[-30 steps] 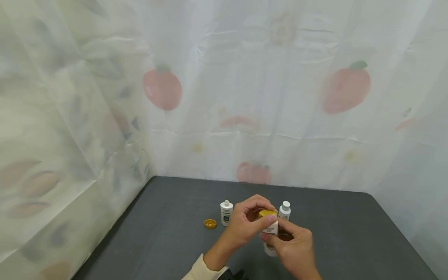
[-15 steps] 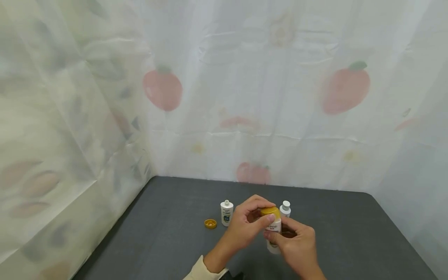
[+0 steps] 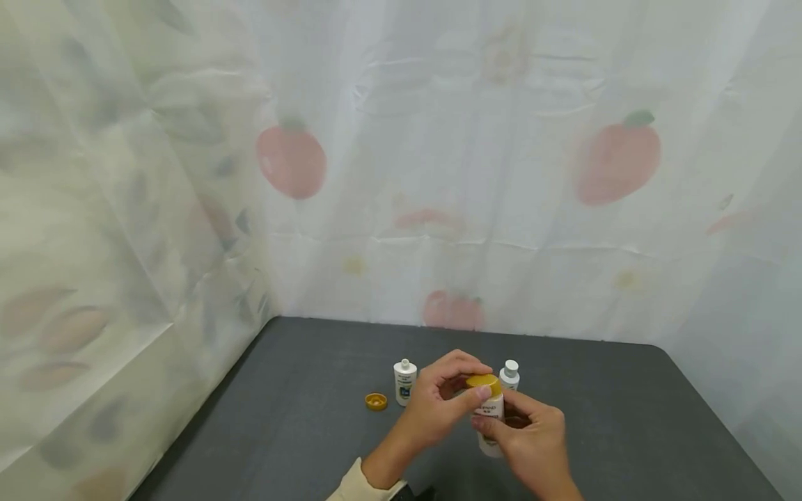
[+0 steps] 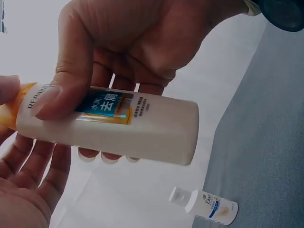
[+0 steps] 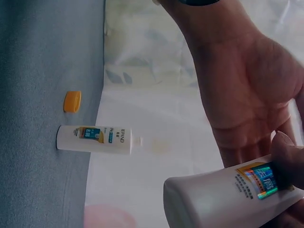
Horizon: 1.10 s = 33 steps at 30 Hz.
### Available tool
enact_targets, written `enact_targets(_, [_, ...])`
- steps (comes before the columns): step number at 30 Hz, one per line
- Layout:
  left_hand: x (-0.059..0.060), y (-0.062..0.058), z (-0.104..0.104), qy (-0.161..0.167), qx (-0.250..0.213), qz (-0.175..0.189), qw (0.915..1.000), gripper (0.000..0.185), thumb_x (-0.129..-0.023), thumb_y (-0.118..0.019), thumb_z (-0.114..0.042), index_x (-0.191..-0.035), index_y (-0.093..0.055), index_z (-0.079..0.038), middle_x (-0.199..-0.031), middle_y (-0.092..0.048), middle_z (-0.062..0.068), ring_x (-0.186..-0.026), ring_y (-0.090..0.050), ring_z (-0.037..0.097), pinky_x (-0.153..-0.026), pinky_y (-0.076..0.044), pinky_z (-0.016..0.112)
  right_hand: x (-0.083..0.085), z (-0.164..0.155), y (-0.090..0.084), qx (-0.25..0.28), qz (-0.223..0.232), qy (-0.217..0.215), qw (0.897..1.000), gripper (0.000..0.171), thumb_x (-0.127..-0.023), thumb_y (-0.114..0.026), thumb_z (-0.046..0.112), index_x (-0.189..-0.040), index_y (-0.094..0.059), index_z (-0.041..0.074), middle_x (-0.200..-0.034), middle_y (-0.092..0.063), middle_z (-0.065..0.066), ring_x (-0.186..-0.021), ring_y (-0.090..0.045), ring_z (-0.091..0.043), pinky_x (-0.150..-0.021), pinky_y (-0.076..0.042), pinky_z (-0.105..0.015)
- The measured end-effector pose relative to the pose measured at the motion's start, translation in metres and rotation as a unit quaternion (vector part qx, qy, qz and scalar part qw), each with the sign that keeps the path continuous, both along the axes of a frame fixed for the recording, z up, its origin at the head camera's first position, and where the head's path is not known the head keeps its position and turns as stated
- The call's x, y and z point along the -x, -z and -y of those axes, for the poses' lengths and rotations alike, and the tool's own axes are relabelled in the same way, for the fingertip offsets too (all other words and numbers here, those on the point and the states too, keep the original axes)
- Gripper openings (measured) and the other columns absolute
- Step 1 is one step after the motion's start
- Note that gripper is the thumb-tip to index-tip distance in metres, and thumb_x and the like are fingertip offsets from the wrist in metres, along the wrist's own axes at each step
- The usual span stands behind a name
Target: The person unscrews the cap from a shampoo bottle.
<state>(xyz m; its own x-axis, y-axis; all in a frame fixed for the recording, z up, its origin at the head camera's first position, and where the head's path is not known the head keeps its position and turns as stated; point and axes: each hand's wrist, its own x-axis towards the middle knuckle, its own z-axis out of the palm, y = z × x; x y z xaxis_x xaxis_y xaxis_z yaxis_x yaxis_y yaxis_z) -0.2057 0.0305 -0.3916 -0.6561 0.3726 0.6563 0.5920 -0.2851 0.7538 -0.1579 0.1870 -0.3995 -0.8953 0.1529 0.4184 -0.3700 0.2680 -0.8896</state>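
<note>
A white shampoo bottle [image 3: 491, 409] with a yellow cap [image 3: 484, 383] on top stands nearly upright between my hands in the head view. My left hand [image 3: 435, 407] pinches the cap, thumb in front and fingers behind and over the top. Lower down, my right hand [image 3: 535, 438] grips the bottle's body between thumb and fingers. The left wrist view shows the bottle's label [image 4: 107, 105] with the right thumb across it. In the right wrist view, the cap is out of sight and the bottle's base [image 5: 178, 204] shows.
On the dark table [image 3: 301, 431], a similar white bottle [image 3: 405, 386] stands with its nozzle bare. A loose yellow cap [image 3: 376, 401] lies left of it. A white Dove bottle [image 4: 213, 206] stands behind the right hand. A fruit-print curtain [image 3: 470, 174] hangs behind.
Over the last second, the held bottle and my right hand have shifted slightly right. The left hand keeps its hold on the cap. Things on the table have not moved.
</note>
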Motion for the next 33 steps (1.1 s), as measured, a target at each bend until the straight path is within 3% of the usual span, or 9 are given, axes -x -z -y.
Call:
enact_targets(3, [0.0006, -0.0010, -0.0004, -0.006, 0.000, -0.006, 1.0000, 0.024, -0.101, -0.065, -0.005, -0.121, -0.068, 0.007, -0.117, -0.060, 0.032, -0.108, -0.065, 0.003, -0.098, -0.059, 0.026, -0.0016, 0.0012, 0.0001, -0.007, 0.000, -0.002, 1.000, 0.041, -0.072, -0.093, 0.001, -0.111, -0.082, 0.006, -0.088, -0.081, -0.011, -0.071, -0.074, -0.003, -0.062, -0.061, -0.023])
enact_targets(8, [0.0008, -0.0022, -0.0028, 0.028, -0.006, -0.040, 0.9988, 0.020, -0.099, -0.066, 0.000, -0.115, -0.068, 0.011, -0.116, -0.064, 0.034, -0.110, -0.070, 0.019, -0.094, -0.062, 0.034, -0.0038, 0.0049, 0.0025, -0.014, -0.007, -0.013, 1.000, 0.033, -0.071, -0.092, -0.002, -0.101, -0.084, 0.009, -0.074, -0.077, -0.003, -0.060, -0.069, -0.004, -0.056, -0.059, -0.023])
enact_targets(12, [0.0000, -0.0005, 0.0000, 0.042, 0.000, -0.024, 0.9988, 0.022, -0.102, -0.064, -0.004, -0.117, -0.069, 0.012, -0.113, -0.060, 0.034, -0.107, -0.066, 0.010, -0.093, -0.060, 0.027, -0.0018, 0.0032, 0.0030, -0.003, -0.008, -0.008, 1.000, 0.035, -0.070, -0.092, -0.003, -0.101, -0.083, 0.007, -0.081, -0.080, -0.006, -0.066, -0.072, -0.003, -0.059, -0.060, -0.022])
enact_targets(17, [0.0006, 0.0003, 0.0036, 0.028, 0.008, -0.001, 0.9996, 0.026, -0.103, -0.064, -0.007, -0.121, -0.068, 0.011, -0.115, -0.057, 0.034, -0.105, -0.062, 0.001, -0.096, -0.058, 0.023, -0.0014, 0.0020, 0.0022, -0.005, 0.005, -0.009, 1.000, 0.040, -0.071, -0.093, 0.001, -0.109, -0.082, 0.007, -0.086, -0.081, -0.011, -0.071, -0.074, -0.002, -0.061, -0.061, -0.023])
enact_targets(24, [0.0007, -0.0021, -0.0018, 0.018, -0.006, -0.045, 0.9988, 0.018, -0.099, -0.065, 0.001, -0.114, -0.070, 0.009, -0.111, -0.066, 0.033, -0.104, -0.070, 0.033, -0.089, -0.063, 0.033, -0.0042, 0.0054, 0.0028, -0.012, -0.007, -0.012, 1.000, 0.037, -0.071, -0.093, 0.000, -0.105, -0.083, 0.010, -0.081, -0.080, -0.008, -0.066, -0.073, -0.004, -0.059, -0.061, -0.023])
enact_targets(29, [0.0009, 0.0004, 0.0015, 0.030, -0.006, -0.013, 0.9995, 0.023, -0.102, -0.063, -0.004, -0.118, -0.069, 0.012, -0.113, -0.060, 0.034, -0.105, -0.067, 0.010, -0.091, -0.061, 0.026, -0.0017, 0.0007, -0.0001, -0.007, 0.025, -0.006, 1.000, 0.039, -0.071, -0.094, 0.002, -0.108, -0.082, 0.006, -0.088, -0.081, -0.011, -0.071, -0.074, -0.004, -0.062, -0.061, -0.022])
enact_targets(33, [0.0010, 0.0007, 0.0044, 0.010, -0.001, 0.013, 0.9999, 0.026, -0.102, -0.065, -0.008, -0.121, -0.067, 0.009, -0.115, -0.058, 0.033, -0.104, -0.064, 0.002, -0.094, -0.059, 0.023, -0.0015, 0.0000, -0.0019, -0.008, 0.041, -0.001, 0.999, 0.044, -0.072, -0.094, 0.005, -0.114, -0.081, 0.005, -0.092, -0.081, -0.012, -0.074, -0.075, -0.003, -0.064, -0.061, -0.021])
